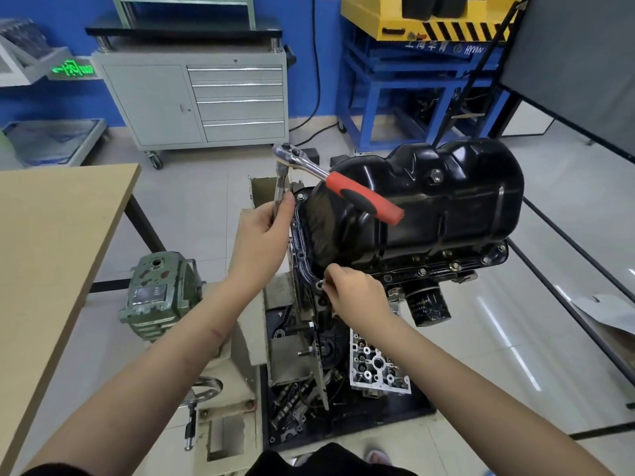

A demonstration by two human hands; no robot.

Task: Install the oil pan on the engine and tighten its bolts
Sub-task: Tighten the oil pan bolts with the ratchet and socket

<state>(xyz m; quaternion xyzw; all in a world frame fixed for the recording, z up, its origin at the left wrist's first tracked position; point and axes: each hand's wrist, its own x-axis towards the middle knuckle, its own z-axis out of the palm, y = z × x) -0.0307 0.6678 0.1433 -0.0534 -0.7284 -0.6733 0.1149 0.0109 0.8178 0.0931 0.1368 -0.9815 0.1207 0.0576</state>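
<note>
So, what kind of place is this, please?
Most likely an automotive training workshop. An engine carrying a black oil pan sits on a stand, a grey wheeled tool cabinet stands by the blue wall, and a blue and yellow equipment frame is behind it.

The left hand grips the ratchet shaft beside the black oil pan; the right hand pinches a bolt at its rim.
</note>
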